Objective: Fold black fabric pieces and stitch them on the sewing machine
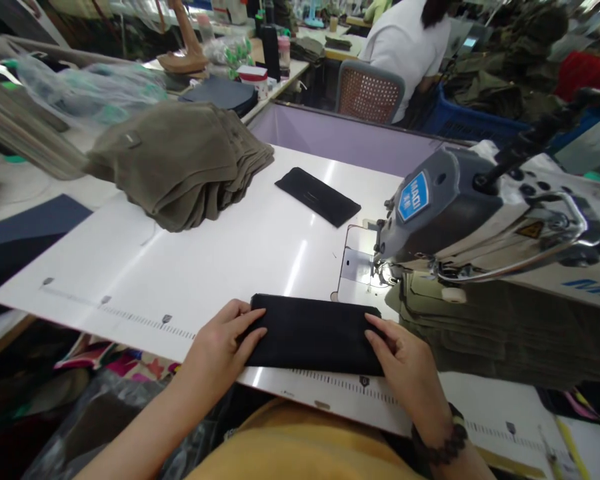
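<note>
Between the left fingers (247, 321) and right fingers (380, 323), over the flat white tabletop (240, 247), is a black rectangular cloth piece (315, 333). Beyond the fingers lies another black cloth rectangle (320, 195); ahead-left, stacked olive cloth panels (180, 160); ahead-right, a grey-and-white metal sewing machine (445, 187).

Woven-back chair (370, 93), brown, gray frame, upright. Person in white top (405, 43) at the chair, partly hidden by its back. Purple panel (325, 139) just in front of chair, on the near side. Blue crate (455, 121) right of chair; olive cloth heap (490, 93) over it. Red cloth (587, 77) farther right of chair. Left of chair: pink-topped bottle (284, 57), then white tub (254, 79) with red band, dark flat piece (220, 93), brown stand (186, 57). Olive fabric stack (180, 163) left of chair and nearer, edges uneven. Clear plastic bag (97, 90) well left of chair, crumpled.
</note>
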`<state>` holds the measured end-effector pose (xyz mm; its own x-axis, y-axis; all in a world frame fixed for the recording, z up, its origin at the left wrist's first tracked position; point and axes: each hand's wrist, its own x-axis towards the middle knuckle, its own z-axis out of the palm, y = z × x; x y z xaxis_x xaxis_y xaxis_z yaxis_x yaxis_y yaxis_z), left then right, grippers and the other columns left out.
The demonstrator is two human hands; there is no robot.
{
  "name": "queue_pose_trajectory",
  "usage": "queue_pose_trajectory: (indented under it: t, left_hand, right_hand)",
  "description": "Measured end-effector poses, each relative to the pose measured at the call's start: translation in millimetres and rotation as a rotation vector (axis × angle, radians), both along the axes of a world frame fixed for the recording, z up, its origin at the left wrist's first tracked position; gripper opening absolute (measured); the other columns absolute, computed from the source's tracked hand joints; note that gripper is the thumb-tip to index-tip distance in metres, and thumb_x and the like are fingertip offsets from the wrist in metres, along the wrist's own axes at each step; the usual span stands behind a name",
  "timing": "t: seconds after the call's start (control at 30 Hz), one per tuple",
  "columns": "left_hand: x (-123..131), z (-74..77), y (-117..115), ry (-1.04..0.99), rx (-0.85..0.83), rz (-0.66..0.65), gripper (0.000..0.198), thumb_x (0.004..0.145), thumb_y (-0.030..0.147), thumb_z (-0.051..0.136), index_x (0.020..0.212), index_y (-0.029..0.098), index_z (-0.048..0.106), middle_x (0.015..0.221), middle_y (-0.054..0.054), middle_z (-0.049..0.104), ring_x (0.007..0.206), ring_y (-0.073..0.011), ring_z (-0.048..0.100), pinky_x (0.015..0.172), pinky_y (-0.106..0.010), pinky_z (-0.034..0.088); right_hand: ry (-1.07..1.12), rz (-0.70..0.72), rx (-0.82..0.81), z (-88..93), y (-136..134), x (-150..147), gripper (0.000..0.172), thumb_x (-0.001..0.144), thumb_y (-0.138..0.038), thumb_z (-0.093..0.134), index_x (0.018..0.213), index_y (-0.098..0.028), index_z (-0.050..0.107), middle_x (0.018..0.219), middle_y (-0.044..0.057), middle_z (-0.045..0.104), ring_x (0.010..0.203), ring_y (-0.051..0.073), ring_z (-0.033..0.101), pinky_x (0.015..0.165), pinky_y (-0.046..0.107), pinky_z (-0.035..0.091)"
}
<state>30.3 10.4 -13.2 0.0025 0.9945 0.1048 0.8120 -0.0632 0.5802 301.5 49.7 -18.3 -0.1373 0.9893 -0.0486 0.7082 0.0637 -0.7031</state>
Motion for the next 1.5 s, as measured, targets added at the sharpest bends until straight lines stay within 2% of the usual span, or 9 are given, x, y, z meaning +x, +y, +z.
queue_pose_trajectory:
  t: [0.47,0.67,0.73,0.8,0.93,1.03,1.17,1.3,1.5]
  left_hand:
    - [-0.9,-2.7,5.1,-0.008,-0.056,-0.001,0.029,0.083,0.031,0.044,0.094,0.015,0.065,0.082,-0.005,0.056,0.074,-0.0155,0.058,0.07,-0.028,0.049]
    - [2.3,-8.2,1.8,0.296,0.064,-0.03,0.024,0.084,0.019,0.042,0.094,0.015,0.063,0.087,-0.008,0.057,0.073,-0.0176,0.059,0.064,-0.03,0.051]
    - [0.9,-9.2,5.0,0.456,0.243,-0.108,0.025,0.082,0.012,0.042,0.096,0.016,0.062,0.104,-0.013,0.056,0.088,-0.0236,0.058,0.071,-0.035,0.051]
    - [-1.4,-8.6,11.7,0.554,0.402,-0.306,0.027,0.081,0.012,0.045,0.102,0.02,0.059,0.12,-0.012,0.051,0.104,-0.0281,0.051,0.08,-0.04,0.048]
    - [1.5,-2.9,27.7,0.564,0.317,-0.657,0.021,0.082,0.021,0.052,0.101,0.023,0.057,0.115,-0.002,0.058,0.102,-0.0226,0.053,0.088,-0.037,0.044]
    - [17.4,4.6,36.7,0.542,0.091,-0.569,0.021,0.08,0.018,0.053,0.1,0.021,0.058,0.1,-0.004,0.063,0.088,-0.0207,0.057,0.083,-0.037,0.046]
    - [46.4,11.1,44.1,0.617,-0.072,-0.431,0.02,0.08,0.018,0.052,0.098,0.018,0.061,0.093,-0.008,0.062,0.086,-0.0252,0.057,0.071,-0.04,0.05]
    - [63.8,1.2,42.5,0.67,0.056,-0.475,0.022,0.081,0.008,0.045,0.085,0.013,0.066,0.093,-0.011,0.063,0.095,-0.0232,0.055,0.082,-0.035,0.048]
    - [64.3,-10.2,25.3,0.65,0.239,-0.502,0.037,0.083,0.006,0.034,0.114,-0.001,0.053,0.12,-0.019,0.053,0.111,-0.0257,0.048,0.095,-0.037,0.042]
  right_hand:
    - [-0.032,-0.022,-0.091,4.5,3.0,-1.5,0.036,0.076,-0.036,0.047,0.101,-0.016,0.065,0.09,0.008,0.067,0.079,0.022,0.062,0.074,0.035,0.048]
    - [-0.238,0.063,-0.122,22.9,6.5,-10.9,0.033,0.086,-0.031,0.037,0.097,-0.019,0.065,0.092,0.007,0.065,0.089,0.022,0.06,0.08,0.035,0.045]
    - [-0.36,0.102,-0.086,26.0,8.2,-15.1,0.031,0.087,-0.03,0.037,0.093,-0.021,0.066,0.089,0.006,0.064,0.084,0.023,0.061,0.075,0.035,0.046]
    - [-0.46,0.126,-0.019,26.2,10.8,-19.3,0.025,0.087,-0.027,0.042,0.089,-0.023,0.066,0.089,0.005,0.062,0.082,0.022,0.061,0.071,0.034,0.046]
    - [-0.594,0.132,0.093,25.3,16.0,-26.4,0.008,0.076,-0.017,0.059,0.078,-0.021,0.067,0.088,0.005,0.062,0.079,0.022,0.062,0.068,0.032,0.048]
    - [-0.646,0.166,0.159,25.1,17.4,-32.8,0.01,0.068,-0.01,0.065,0.074,-0.018,0.066,0.088,0.006,0.062,0.08,0.023,0.062,0.069,0.034,0.05]
    - [-0.669,0.2,0.354,16.8,17.1,-46.4,0.031,0.065,0.004,0.058,0.085,-0.018,0.065,0.096,0.006,0.062,0.084,0.023,0.06,0.072,0.033,0.052]
    - [-0.547,0.399,0.453,6.3,12.3,-57.6,0.036,0.071,0.006,0.049,0.093,-0.018,0.065,0.098,0.004,0.065,0.088,0.02,0.06,0.076,0.029,0.051]
    - [-0.509,0.418,0.324,15.6,-5.8,-58.0,0.03,0.082,-0.012,0.05,0.111,-0.009,0.056,0.117,0.013,0.056,0.108,0.025,0.05,0.094,0.039,0.041]
